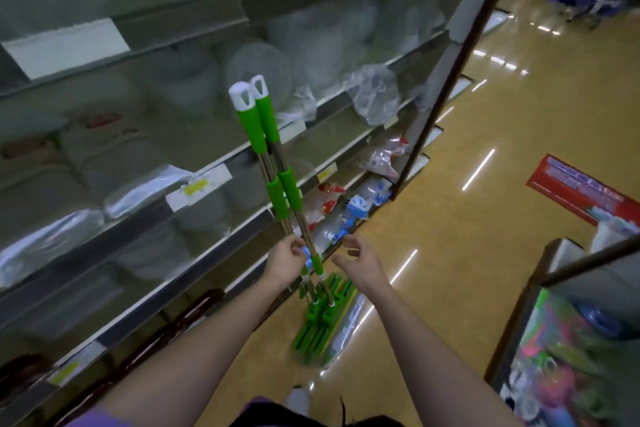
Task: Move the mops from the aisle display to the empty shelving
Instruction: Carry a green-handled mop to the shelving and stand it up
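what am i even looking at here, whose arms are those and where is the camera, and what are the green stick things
There is no machine here. A person wears a wide-angle camera on the head, so the one picture looks forward and down along their own bare arms, and the lens bends straight lines.

They stand in a shop aisle with a shiny yellowish floor. On the left are grey shelves with plastic-wrapped goods.

The green stick things are two mops: metal poles with green grips and white hanging loops on top, their green heads standing on the floor, poles leaning toward the shelves.

The left hand holds the poles low down, fingers curled around them. The right hand hovers beside them with loosely curled fingers, touching nothing.

At lower right is a bin of colourful goods.
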`<action>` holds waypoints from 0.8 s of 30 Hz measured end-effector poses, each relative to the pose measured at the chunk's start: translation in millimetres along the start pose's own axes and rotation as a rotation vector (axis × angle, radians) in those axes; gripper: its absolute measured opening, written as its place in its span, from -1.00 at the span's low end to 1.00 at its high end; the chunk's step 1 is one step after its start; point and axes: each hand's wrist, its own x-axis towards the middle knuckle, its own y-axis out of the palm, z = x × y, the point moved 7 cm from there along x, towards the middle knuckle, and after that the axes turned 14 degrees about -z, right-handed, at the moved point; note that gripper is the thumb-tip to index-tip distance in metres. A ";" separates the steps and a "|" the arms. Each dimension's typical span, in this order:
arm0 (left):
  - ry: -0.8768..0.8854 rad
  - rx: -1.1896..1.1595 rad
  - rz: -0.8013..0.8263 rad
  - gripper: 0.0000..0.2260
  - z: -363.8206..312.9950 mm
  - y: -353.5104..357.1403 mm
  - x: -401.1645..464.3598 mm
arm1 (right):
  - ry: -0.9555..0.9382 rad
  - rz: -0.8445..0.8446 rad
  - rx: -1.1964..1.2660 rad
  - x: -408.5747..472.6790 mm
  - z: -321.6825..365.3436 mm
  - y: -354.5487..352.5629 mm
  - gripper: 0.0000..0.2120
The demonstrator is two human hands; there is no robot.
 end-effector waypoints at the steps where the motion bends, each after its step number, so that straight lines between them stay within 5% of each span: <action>1: -0.011 -0.013 -0.027 -0.80 -2.3 -1.8 10.5 | -0.016 0.031 -0.007 13.9 6.0 6.7 -0.51; 6: -0.135 -0.186 -0.140 -0.80 -11.0 -2.2 50.8 | -0.114 0.180 -0.042 74.4 43.1 39.2 -0.66; 11: -0.233 -0.410 -0.294 -0.58 -38.9 -5.0 87.7 | -0.235 0.442 -0.099 132.0 77.5 90.7 -0.50; 18: -0.401 -0.296 -0.654 -0.76 -65.5 -3.1 92.9 | -0.361 0.676 -0.109 173.0 102.6 141.3 -0.80; 24: -0.437 -0.422 -0.747 -0.50 -77.2 -2.4 80.9 | -0.371 0.885 -0.108 169.3 85.5 142.5 -0.65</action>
